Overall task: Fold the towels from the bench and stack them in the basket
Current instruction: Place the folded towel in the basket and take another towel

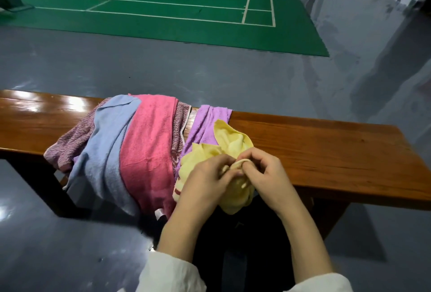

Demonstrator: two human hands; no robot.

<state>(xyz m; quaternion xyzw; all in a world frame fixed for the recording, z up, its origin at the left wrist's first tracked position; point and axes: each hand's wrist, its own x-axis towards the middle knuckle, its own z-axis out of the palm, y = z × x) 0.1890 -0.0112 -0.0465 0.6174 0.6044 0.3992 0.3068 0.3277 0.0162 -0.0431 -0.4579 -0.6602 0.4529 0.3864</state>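
head view: both hands, left hand (205,177) and right hand (265,173), pinch the yellow towel (229,142) edge at the bench (326,152) front; pink towel (149,147) and blue towel (105,142) draped beside it.

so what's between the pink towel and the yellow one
Head view: a strip of speckled mauve towel and the purple towel lie between the pink towel and the yellow towel.

we see dim, cool indoor light. bright white glare sits on the far left of the polished wooden bench (35,105) and on the glossy grey floor (7,210). the left hand (205,182) is softly blurred at its fingers. the wide lens bows the bench and stretches the corners.
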